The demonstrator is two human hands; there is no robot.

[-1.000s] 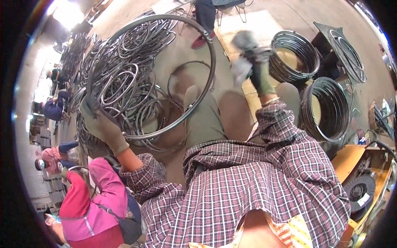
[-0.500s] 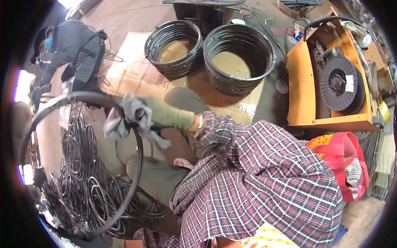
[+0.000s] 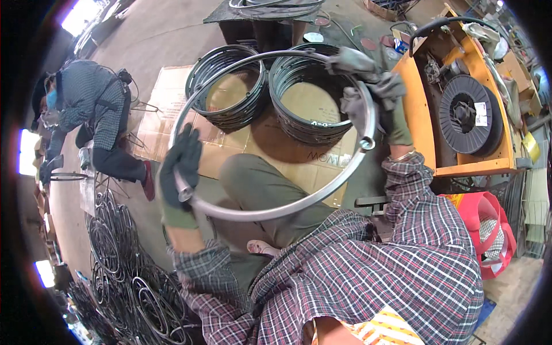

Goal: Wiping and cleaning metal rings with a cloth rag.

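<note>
Both gloved hands grip the metal ring (image 3: 270, 210): left hand (image 3: 179, 169) clenched low on its rim, right hand (image 3: 374, 95) clamped up top, holding it level above the stacked ring piles (image 3: 230, 95).

Head-worn fisheye, steeply downward, close over lap

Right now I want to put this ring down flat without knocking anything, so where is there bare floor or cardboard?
Bare cardboard lies left of the two stacks of black rings, short of the crouching person. Open concrete floor stretches beyond. Crowded: wire hoops heaped at lower left, the orange wire feeder and red bin at right. Both the left hand and right hand grip the metal ring.
</note>
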